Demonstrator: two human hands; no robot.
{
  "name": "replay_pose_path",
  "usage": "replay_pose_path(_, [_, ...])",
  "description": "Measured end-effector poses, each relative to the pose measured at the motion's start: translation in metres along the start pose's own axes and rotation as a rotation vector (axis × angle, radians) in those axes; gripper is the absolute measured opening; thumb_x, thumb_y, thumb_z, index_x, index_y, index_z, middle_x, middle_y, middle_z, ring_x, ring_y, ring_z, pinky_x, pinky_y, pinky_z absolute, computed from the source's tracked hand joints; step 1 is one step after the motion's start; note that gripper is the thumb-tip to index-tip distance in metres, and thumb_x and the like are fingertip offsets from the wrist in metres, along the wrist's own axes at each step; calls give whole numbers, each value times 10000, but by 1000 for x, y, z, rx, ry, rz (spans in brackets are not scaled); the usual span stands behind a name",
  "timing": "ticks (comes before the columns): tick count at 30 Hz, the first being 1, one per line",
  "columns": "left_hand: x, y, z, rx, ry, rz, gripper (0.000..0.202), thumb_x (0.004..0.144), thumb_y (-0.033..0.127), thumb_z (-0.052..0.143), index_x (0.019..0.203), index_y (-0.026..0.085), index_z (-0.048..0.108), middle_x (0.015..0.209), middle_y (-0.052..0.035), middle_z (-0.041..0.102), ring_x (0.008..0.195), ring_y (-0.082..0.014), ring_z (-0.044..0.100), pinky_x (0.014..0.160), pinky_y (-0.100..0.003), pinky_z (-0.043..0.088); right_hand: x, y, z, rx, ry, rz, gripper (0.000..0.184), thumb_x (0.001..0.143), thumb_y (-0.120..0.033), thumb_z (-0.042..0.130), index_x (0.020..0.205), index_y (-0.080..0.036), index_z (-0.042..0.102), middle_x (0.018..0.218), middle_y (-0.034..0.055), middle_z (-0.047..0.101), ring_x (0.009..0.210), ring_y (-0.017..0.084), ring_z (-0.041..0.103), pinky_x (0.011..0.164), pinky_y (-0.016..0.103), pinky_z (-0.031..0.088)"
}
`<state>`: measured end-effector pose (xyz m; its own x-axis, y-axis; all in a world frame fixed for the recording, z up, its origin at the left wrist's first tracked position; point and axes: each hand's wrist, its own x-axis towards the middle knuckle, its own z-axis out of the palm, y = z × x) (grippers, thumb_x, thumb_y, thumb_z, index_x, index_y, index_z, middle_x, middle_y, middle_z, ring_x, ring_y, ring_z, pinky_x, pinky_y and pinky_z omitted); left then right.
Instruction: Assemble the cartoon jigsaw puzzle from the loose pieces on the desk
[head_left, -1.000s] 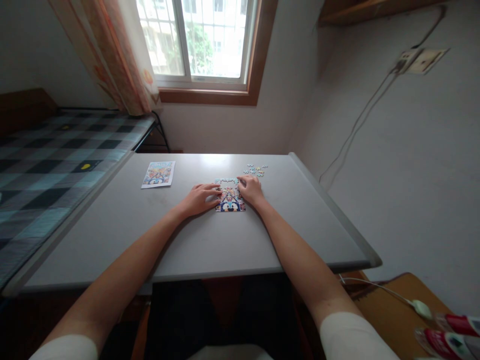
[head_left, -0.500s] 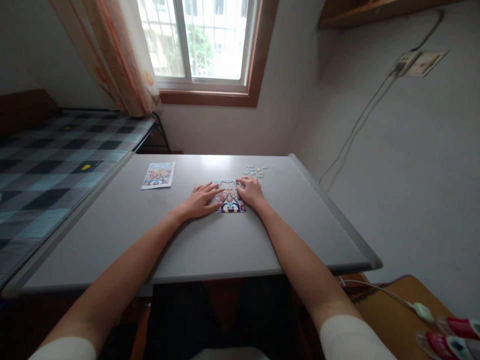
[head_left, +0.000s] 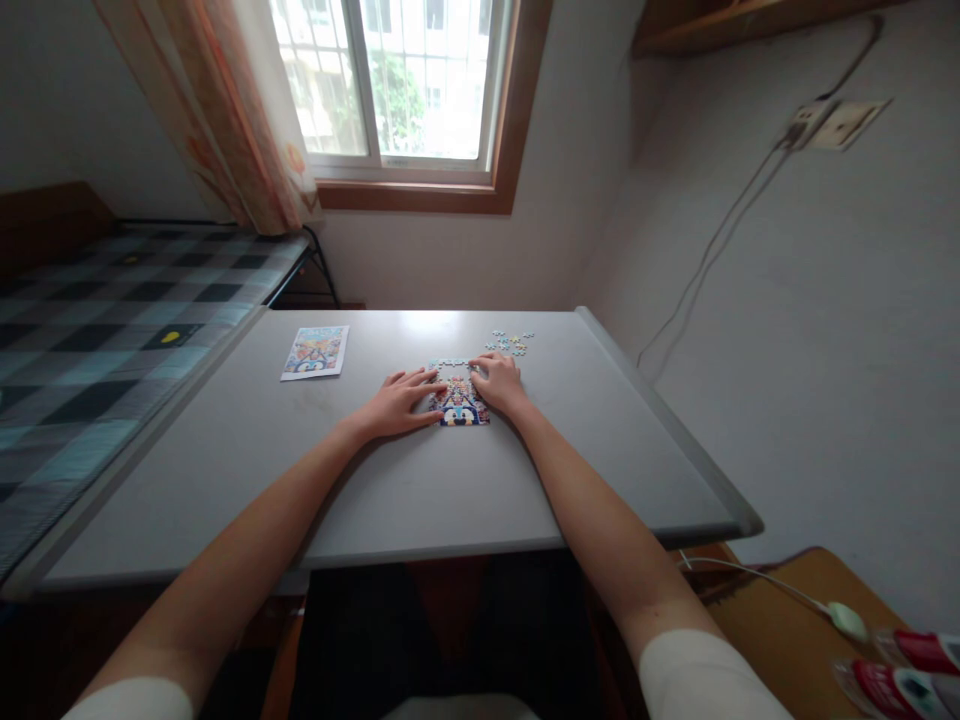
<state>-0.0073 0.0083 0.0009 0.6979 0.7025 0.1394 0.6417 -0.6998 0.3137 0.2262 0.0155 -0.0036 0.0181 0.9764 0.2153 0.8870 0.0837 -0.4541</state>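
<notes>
A small, partly assembled colourful jigsaw puzzle (head_left: pixel 459 404) lies in the middle of the grey table (head_left: pixel 420 480). My left hand (head_left: pixel 397 402) lies flat with its fingers stretched out, resting on the puzzle's left edge. My right hand (head_left: pixel 499 381) rests on the puzzle's upper right part with fingers bent down onto the pieces; whether it pinches a piece I cannot make out. Several loose pieces (head_left: pixel 511 343) lie scattered just beyond the right hand.
A printed reference picture (head_left: pixel 316 351) lies at the table's far left. A bed with a checked cover (head_left: pixel 97 330) adjoins the table on the left. A window and curtain are behind. At the right stands a wooden surface (head_left: pixel 780 620) with a cable and red-capped items.
My left hand's fingers have spread out flatter along the puzzle's left edge. The right hand has barely shifted on the upper right pieces.
</notes>
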Motion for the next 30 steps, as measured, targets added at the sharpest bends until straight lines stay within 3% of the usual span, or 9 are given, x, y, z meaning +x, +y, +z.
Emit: replay_pose_path(30, [0,1,-1,-1,3,1,604,856,649,446,1371,336,492,1513,-45,369,1403,-271,302,1154,-477,170,0,2,2,6,7,-4,307,843,-313,531,1100,-275,695,1215,52,596,1104,269,469,936,410,383])
